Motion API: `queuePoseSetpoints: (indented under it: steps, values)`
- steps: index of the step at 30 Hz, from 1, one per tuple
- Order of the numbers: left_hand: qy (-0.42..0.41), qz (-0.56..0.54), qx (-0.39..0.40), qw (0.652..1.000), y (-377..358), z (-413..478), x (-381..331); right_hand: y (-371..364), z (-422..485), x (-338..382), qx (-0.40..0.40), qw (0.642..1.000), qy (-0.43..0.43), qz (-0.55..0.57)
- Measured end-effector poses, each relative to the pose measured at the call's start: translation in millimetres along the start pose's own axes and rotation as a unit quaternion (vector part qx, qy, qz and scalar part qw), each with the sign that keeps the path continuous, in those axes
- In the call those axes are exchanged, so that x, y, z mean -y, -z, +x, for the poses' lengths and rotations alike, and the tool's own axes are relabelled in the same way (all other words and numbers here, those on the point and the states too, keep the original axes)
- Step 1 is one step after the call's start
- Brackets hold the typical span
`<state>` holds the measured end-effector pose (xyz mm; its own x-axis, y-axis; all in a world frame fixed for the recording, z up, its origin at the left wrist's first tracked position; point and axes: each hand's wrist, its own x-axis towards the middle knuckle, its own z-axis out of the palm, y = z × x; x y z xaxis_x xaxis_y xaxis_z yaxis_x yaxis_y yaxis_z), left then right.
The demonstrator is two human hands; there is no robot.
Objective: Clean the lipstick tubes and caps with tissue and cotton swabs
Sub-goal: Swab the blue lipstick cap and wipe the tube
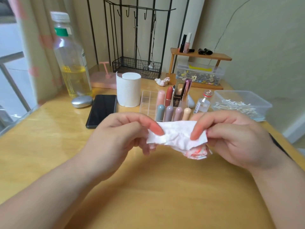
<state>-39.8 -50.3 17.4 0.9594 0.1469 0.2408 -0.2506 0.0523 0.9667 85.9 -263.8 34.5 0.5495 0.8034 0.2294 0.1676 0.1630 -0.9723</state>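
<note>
While the left hand [118,138] and right hand [231,138] are pinching the red-stained tissue [178,136] above the worktop [148,187], the lipstick tubes [173,111] are standing in the clear organizer [148,100] behind it. The stains are suggesting wiping is under way; the cotton swabs [236,106] are lying in their tub [264,103].

- A tall clear bottle [71,63], part full of yellow liquid, stands at the wooden table's [49,138] back left.
- A black phone [101,110] lies flat just beside a silver oval object [82,101].
- A black wire rack [137,67] stands at the back, with a wooden shelf [214,56] to its right.
</note>
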Motion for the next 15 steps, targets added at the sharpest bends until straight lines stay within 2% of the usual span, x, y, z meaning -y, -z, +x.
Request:
queuePoseSetpoints:
  steps: [3,5,6,9,11,13,15]
  values:
    - [-0.007,0.085,-0.013,0.996,-5.4,-3.2,4.2,1.0,-4.7,5.8,0.033,0.989,0.049,-0.132]
    - [-0.005,0.156,-0.041,0.987,-9.7,-4.6,10.0,-4.8,-6.3,5.2,0.016,0.982,0.084,-0.171]
    - [-0.006,0.154,-0.04,0.987,-13.2,-5.1,13.5,-7.3,-5.8,3.5,-0.009,0.979,0.095,-0.178]
    - [-0.018,0.063,0.001,0.998,-24.4,-10.8,19.4,-7.8,-2.7,-1.9,-0.057,0.992,0.074,-0.084]
    - [-0.042,0.043,-0.003,0.998,-30.3,-16.0,19.7,-4.7,-1.6,-3.1,-0.012,0.999,0.013,-0.035]
    - [-0.066,0.062,0.006,0.996,-29.3,-19.3,9.0,-6.9,-0.2,-4.5,0.023,0.998,-0.024,-0.046]
    - [-0.104,0.128,-0.004,0.986,-16.3,-16.3,-5.3,-11.2,3.4,-4.9,-0.008,0.999,-0.029,-0.019]
